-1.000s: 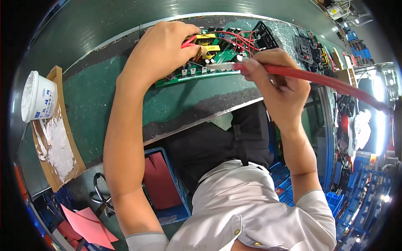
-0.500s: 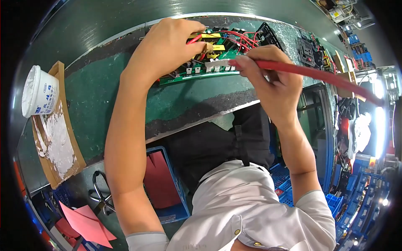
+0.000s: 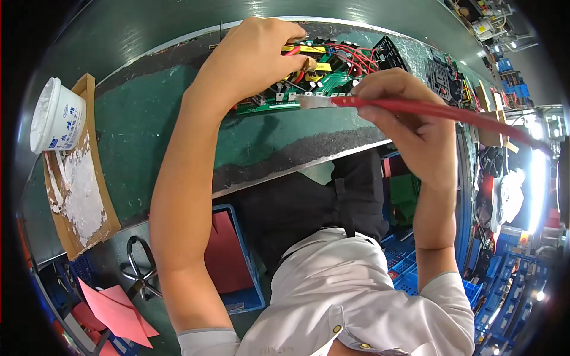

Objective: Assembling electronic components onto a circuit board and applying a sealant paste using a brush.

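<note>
A green circuit board (image 3: 270,107) lies near the far side of the bench, crowded with yellow-labelled parts and red wires. My left hand (image 3: 255,56) reaches over its left part, thumb and forefinger gripping it; the other fingers are hidden behind. In my right hand (image 3: 409,110) is a long red-handled brush (image 3: 398,105), held between thumb and fingers. Its flat, white-coated tip is at the board's near edge, beside a row of small upright components (image 3: 285,96); whether it touches them I cannot tell.
At left, a white tub (image 3: 59,117) stands on a cardboard tray (image 3: 92,178) smeared with white paste. More boards (image 3: 448,77) lie farther right. Below the bench edge are a blue bin (image 3: 255,279) with dark red sheets and some pink sheets (image 3: 113,308).
The board and my left hand have shifted slightly right. My right hand has moved right, and the brush tip has gone from over the small components to the board's near edge.
</note>
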`<state>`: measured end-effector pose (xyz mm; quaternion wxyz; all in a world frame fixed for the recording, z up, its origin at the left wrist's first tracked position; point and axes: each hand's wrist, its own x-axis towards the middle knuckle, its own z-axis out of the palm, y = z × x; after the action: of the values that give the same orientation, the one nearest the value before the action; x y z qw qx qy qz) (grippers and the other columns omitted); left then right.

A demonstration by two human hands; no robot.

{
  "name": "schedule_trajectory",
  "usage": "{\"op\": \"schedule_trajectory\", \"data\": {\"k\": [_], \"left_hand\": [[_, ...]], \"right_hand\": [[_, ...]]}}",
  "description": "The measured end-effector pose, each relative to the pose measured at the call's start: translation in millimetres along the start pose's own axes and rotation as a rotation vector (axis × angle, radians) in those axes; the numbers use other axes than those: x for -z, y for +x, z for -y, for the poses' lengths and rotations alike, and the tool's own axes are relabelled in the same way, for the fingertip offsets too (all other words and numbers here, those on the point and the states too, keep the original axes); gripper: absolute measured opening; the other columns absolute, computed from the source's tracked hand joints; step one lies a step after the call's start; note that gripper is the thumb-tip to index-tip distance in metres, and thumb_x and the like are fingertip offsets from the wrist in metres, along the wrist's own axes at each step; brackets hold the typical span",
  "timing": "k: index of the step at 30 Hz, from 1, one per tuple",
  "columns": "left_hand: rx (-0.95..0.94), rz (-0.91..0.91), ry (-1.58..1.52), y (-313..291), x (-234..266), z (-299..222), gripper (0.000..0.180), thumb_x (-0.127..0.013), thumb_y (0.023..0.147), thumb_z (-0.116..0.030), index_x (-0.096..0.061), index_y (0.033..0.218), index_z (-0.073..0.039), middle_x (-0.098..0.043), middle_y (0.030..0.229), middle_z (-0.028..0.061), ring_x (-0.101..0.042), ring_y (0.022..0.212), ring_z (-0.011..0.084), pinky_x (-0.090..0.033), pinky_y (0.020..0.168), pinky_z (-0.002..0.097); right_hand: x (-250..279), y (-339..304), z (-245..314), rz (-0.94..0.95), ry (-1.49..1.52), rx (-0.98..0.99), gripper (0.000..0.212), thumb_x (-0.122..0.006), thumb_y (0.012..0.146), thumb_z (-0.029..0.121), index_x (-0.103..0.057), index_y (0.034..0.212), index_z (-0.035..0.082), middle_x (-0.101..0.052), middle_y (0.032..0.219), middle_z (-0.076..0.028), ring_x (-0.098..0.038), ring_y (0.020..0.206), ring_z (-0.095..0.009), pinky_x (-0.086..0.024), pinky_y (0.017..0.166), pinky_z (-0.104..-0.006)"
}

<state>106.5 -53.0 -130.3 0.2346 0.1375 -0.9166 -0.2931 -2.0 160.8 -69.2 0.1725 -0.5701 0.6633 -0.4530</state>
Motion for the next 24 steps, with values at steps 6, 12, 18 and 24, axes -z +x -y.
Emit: {"op": "schedule_trajectory", "data": {"k": [6, 12, 18, 24], "left_hand": [[-0.076, -0.088, -0.027, 0.8, -2.3, -0.1, 0.037, -0.070, 0.080, -0.024, -0.070, 0.108, 0.000, -0.070, 0.097, 0.0224, -0.068, 0.087, 0.0377, -0.053, 0.084, 0.0411], [-0.078, -0.104, -0.022, -0.9, -2.4, 1.0, 0.035, -0.070, 0.081, -0.025, -0.070, 0.105, 0.001, -0.069, 0.093, 0.0230, -0.068, 0.085, 0.0383, -0.053, 0.082, 0.0423], [-0.118, -0.113, 0.006, 3.5, -0.9, 5.2, 0.033, -0.060, 0.089, -0.020, -0.067, 0.112, 0.002, -0.070, 0.096, 0.0226, -0.068, 0.086, 0.0382, -0.053, 0.079, 0.0387], [0.039, -0.043, -0.060, 2.7, 4.7, -9.3, 0.027, -0.056, 0.093, -0.019, -0.068, 0.108, -0.001, -0.067, 0.092, 0.0237, -0.066, 0.083, 0.0397, -0.051, 0.075, 0.0412]], "right_hand": [[10.9, 16.3, 5.2, 0.224, -0.296, 0.239, 0.019, -0.070, 0.077, -0.010, -0.068, 0.094, -0.001, -0.068, 0.097, -0.012, -0.067, 0.091, -0.023, -0.053, 0.081, -0.0311], [-2.2, 27.0, 0.7, 0.178, -0.377, 0.251, 0.019, -0.070, 0.079, -0.009, -0.068, 0.096, -0.002, -0.069, 0.097, -0.011, -0.067, 0.092, -0.021, -0.053, 0.082, -0.0310], [-4.4, 25.6, 7.3, 0.117, -0.310, 0.277, 0.015, -0.067, 0.083, -0.009, -0.068, 0.098, -0.003, -0.069, 0.098, -0.009, -0.067, 0.091, -0.018, -0.053, 0.083, -0.0286], [-15.7, 33.1, 3.7, 0.128, -0.420, 0.297, 0.014, -0.069, 0.083, -0.005, -0.068, 0.097, -0.004, -0.070, 0.095, -0.010, -0.067, 0.089, -0.018, -0.052, 0.079, -0.0287]]}}
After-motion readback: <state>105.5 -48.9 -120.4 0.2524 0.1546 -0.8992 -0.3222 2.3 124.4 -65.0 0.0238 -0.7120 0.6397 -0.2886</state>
